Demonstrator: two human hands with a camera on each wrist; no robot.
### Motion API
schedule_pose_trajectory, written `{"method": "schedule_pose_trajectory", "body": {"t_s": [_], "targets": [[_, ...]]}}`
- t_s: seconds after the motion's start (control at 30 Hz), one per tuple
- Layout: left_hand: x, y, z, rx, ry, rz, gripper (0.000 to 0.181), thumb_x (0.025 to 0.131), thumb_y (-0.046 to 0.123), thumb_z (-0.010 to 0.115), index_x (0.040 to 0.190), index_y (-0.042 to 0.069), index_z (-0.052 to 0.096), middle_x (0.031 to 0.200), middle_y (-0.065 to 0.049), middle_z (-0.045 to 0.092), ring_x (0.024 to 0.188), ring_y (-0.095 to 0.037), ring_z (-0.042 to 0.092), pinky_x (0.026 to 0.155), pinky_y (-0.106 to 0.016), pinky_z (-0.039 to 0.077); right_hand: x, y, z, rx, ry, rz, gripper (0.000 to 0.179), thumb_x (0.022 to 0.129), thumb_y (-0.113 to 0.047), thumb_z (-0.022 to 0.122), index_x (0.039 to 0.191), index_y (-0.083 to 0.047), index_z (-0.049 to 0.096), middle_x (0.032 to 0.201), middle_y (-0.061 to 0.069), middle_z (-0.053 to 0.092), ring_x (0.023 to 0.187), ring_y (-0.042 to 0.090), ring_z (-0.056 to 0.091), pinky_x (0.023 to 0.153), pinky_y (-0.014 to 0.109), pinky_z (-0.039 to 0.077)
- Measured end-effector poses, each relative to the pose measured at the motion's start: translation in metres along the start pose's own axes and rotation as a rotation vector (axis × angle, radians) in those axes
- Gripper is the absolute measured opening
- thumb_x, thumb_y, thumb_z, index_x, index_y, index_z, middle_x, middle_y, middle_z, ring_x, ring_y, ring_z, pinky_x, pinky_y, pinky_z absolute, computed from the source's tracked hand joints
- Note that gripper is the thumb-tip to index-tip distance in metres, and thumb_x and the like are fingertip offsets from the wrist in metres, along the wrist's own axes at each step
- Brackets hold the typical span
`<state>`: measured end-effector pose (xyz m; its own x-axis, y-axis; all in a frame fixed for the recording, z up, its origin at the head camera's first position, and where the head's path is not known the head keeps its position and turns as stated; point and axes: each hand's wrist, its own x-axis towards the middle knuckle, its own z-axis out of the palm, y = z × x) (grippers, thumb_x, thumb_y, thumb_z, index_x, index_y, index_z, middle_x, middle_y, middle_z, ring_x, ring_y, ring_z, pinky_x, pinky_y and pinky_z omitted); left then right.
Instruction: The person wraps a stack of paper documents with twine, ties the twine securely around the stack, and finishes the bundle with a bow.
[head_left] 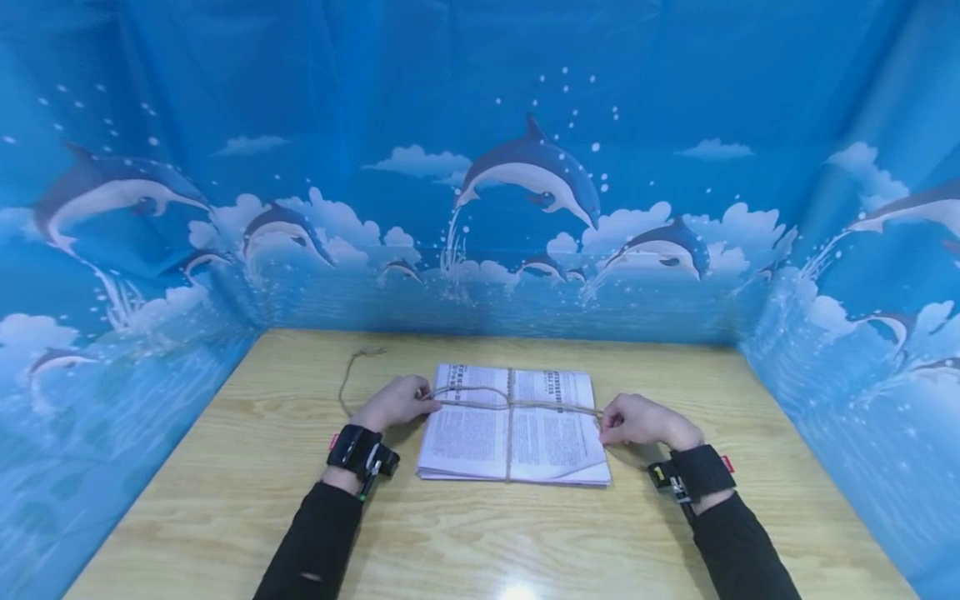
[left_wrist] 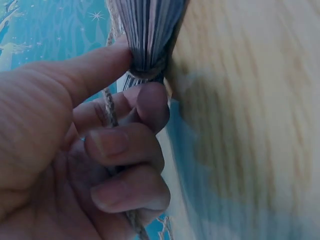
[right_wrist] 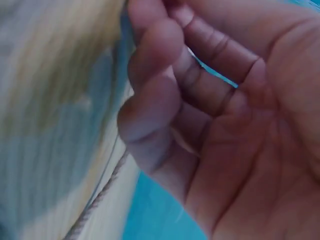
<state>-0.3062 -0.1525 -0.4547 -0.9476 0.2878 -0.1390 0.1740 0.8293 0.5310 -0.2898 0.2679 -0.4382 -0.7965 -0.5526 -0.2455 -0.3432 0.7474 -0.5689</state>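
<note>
A stack of printed sheets (head_left: 472, 446) lies on the table with brown twine (head_left: 509, 454) across it both ways, crossing near the middle. At the stack's left edge, my left hand (head_left: 396, 402) grips the twine; in the left wrist view the twine (left_wrist: 111, 107) runs through its curled fingers and the thumb touches the stack's edge. My right hand (head_left: 643, 421) is at the right edge, its fingers curled where the twine reaches the side. The right wrist view shows twine (right_wrist: 97, 200) behind those fingers; the fingertips are partly out of frame.
A loose tail of twine (head_left: 345, 379) curves over the wood-grain table (head_left: 480, 533) beyond my left hand. A blue dolphin-print curtain (head_left: 337, 108) surrounds the back and sides. Each wrist wears a black strap with a small camera.
</note>
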Motion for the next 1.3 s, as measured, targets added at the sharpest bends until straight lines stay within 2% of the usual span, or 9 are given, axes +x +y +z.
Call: {"method": "schedule_pose_trajectory", "body": {"t_s": [0.23,0.4,0.63,0.73,0.83,0.93,1.03,1.17,1.3], "targets": [[-0.001,-0.001,0.002,-0.029,0.011,-0.006,0.022,0.092,0.030,0.069,0.083,0.011,0.061,0.070,-0.002,0.055,0.062,-0.015,0.049,0.056,-0.028,0.039,0.000,0.006,0.005,0.025,0.017,-0.010,0.011,0.079,-0.006,0.074,0.083,-0.005,0.063,0.069,-0.002,0.056,0.060,0.008,0.048,0.055,0.021,0.039],[-0.003,-0.002,0.004,-0.043,0.004,0.017,0.022,0.092,0.030,0.069,0.084,0.011,0.060,0.070,-0.001,0.053,0.062,-0.014,0.048,0.056,-0.028,0.039,-0.009,0.011,0.003,-0.007,0.061,0.072,0.022,0.072,0.000,0.073,0.091,-0.004,0.062,0.072,0.000,0.052,0.065,0.013,0.047,0.060,0.026,0.039],[-0.004,-0.003,0.001,-0.039,0.002,0.014,0.021,0.091,0.030,0.070,0.084,0.012,0.062,0.071,-0.001,0.056,0.062,-0.015,0.049,0.057,-0.028,0.040,-0.024,0.030,-0.010,-0.237,0.211,0.179,0.040,0.084,-0.008,0.064,0.123,0.002,0.060,0.117,0.027,0.057,0.101,0.039,0.055,0.086,0.055,0.046],[-0.004,-0.004,0.000,-0.045,-0.006,0.016,0.019,0.090,0.029,0.071,0.086,0.011,0.063,0.073,-0.002,0.058,0.063,-0.014,0.049,0.057,-0.028,0.040,-0.026,0.037,-0.012,-0.251,0.232,0.228,0.043,0.089,-0.012,0.063,0.130,-0.001,0.057,0.135,0.035,0.046,0.121,0.054,0.043,0.093,0.071,0.037],[-0.004,-0.004,-0.001,-0.057,-0.014,0.011,0.018,0.090,0.027,0.072,0.088,0.011,0.064,0.073,-0.002,0.058,0.062,-0.014,0.048,0.056,-0.028,0.039,-0.026,0.042,-0.012,-0.276,0.285,0.259,0.048,0.086,-0.011,0.066,0.133,-0.004,0.055,0.145,0.037,0.034,0.132,0.062,0.024,0.095,0.081,0.023],[-0.004,-0.004,-0.001,-0.066,-0.019,0.003,0.018,0.089,0.026,0.072,0.087,0.011,0.064,0.072,-0.002,0.058,0.061,-0.014,0.047,0.055,-0.028,0.038,-0.022,0.041,-0.011,-0.290,0.354,0.193,0.049,0.083,-0.008,0.069,0.131,-0.004,0.056,0.145,0.037,0.035,0.133,0.062,0.023,0.096,0.082,0.021],[-0.004,-0.003,-0.002,-0.071,-0.020,0.001,0.019,0.089,0.026,0.073,0.086,0.010,0.064,0.072,-0.002,0.058,0.061,-0.015,0.048,0.056,-0.028,0.038,-0.014,0.030,-0.009,-0.223,0.384,0.068,0.042,0.088,-0.009,0.066,0.128,-0.001,0.058,0.137,0.032,0.049,0.128,0.055,0.040,0.098,0.072,0.033],[-0.004,-0.001,-0.004,-0.076,-0.009,0.001,0.020,0.086,0.027,0.075,0.087,0.011,0.063,0.074,-0.002,0.060,0.062,-0.015,0.050,0.056,-0.028,0.040,-0.001,-0.001,-0.007,-0.109,0.341,-0.009,0.034,0.095,-0.014,0.062,0.125,0.001,0.061,0.128,0.024,0.061,0.117,0.044,0.058,0.096,0.057,0.046],[-0.003,0.000,-0.003,-0.087,0.015,0.005,0.023,0.088,0.035,0.073,0.093,0.014,0.064,0.072,-0.003,0.062,0.058,-0.014,0.051,0.051,-0.027,0.039,0.014,-0.029,0.000,-0.115,0.286,-0.021,0.031,0.094,-0.016,0.065,0.121,-0.001,0.066,0.121,0.018,0.067,0.114,0.037,0.061,0.095,0.051,0.048]]}}
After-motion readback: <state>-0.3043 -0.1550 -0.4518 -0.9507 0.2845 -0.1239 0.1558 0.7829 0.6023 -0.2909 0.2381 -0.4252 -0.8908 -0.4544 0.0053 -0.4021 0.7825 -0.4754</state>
